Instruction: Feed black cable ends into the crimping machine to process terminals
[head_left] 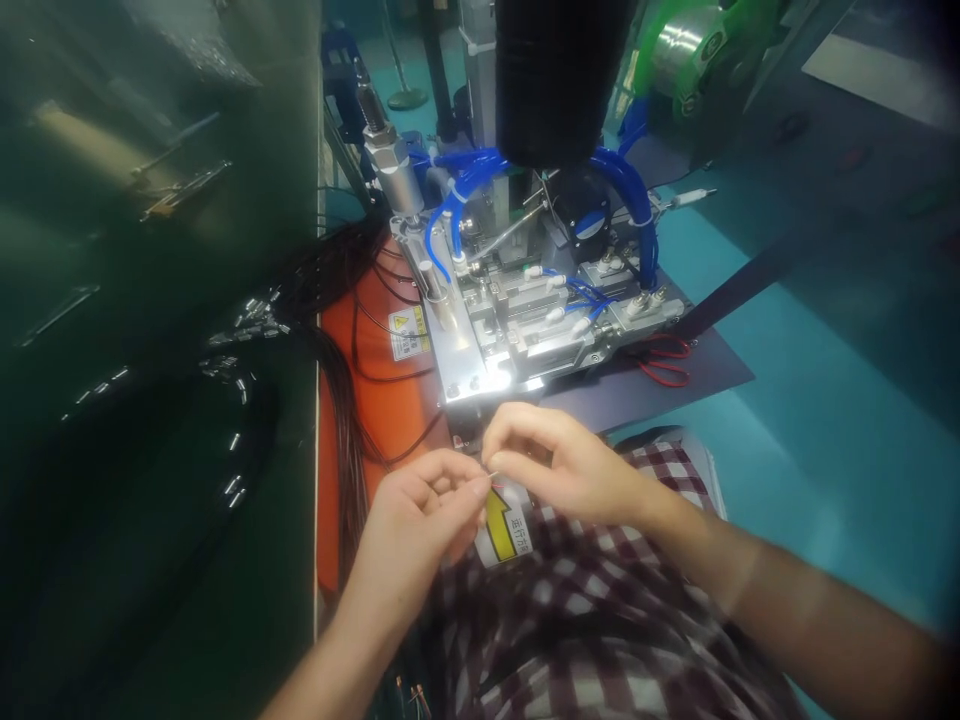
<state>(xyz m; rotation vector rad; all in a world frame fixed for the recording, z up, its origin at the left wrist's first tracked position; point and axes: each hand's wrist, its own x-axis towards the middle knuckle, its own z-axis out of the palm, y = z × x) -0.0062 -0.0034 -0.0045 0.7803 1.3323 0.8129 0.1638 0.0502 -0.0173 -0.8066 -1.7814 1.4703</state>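
My left hand (431, 505) pinches a cable end, with thin wire ends (495, 481), one pale and one reddish, poking out past the thumb and fingertips. Close against it, my right hand (566, 462) has thumb and forefinger brought together at those wires; whether it grips one of them is too small to make out. Both hands meet just in front of a metal bench machine (517, 340), above a label with a yellow arrow (501, 525). A black cable (420, 445) runs from the orange surface toward the hands.
Black cables (341, 420) lie bundled along the orange surface (375, 400) and over the dark green table (150, 560) on the left. Blue air tubes (637, 190) arch over the machine. A green-rimmed reel (686, 50) hangs at upper right. Red wire (666, 365) is looped beside the machine.
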